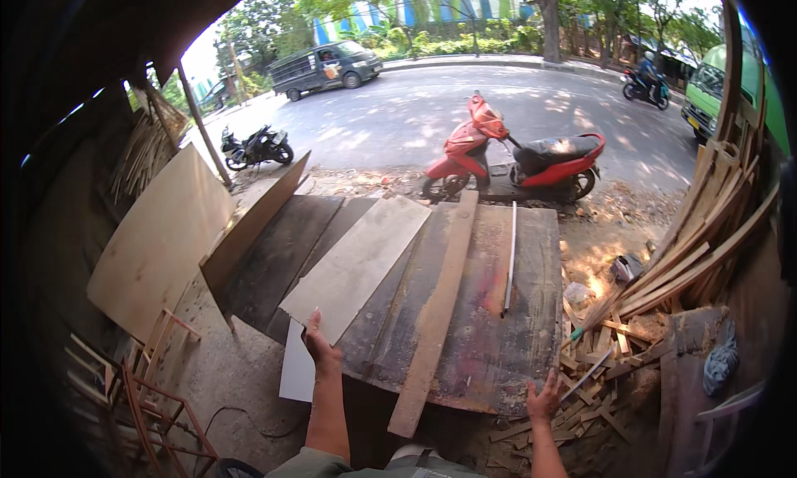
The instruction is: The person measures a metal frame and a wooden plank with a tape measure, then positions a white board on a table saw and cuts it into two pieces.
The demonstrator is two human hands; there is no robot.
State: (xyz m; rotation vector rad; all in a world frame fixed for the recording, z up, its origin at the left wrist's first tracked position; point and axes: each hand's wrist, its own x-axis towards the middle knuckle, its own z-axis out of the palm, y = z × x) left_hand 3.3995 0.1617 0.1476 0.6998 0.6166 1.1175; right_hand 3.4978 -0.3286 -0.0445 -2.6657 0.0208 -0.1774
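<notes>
A pale rectangular board [361,258] lies slantwise across the left part of a dark, stained worktable [531,345]. My left hand [321,345] is closed on the near end of this board, with a digit showing over its edge. Under that end a white panel [296,370] sticks out past the table. At the table's near right corner is my right hand [545,397], its fingers spread and nothing in them. Between the hands, a long brown plank [437,320] runs from the far edge to beyond the near edge. A thin, pale metal-looking strip [510,258] rests right of it.
Plywood sheets [162,237] lean at the left, above a reddish metal frame [137,412]. Wood offcuts [598,412] litter the ground at right, below long leaning strips [706,229]. A red scooter [515,158] stands beyond the table; a dark van [325,70] is on the road.
</notes>
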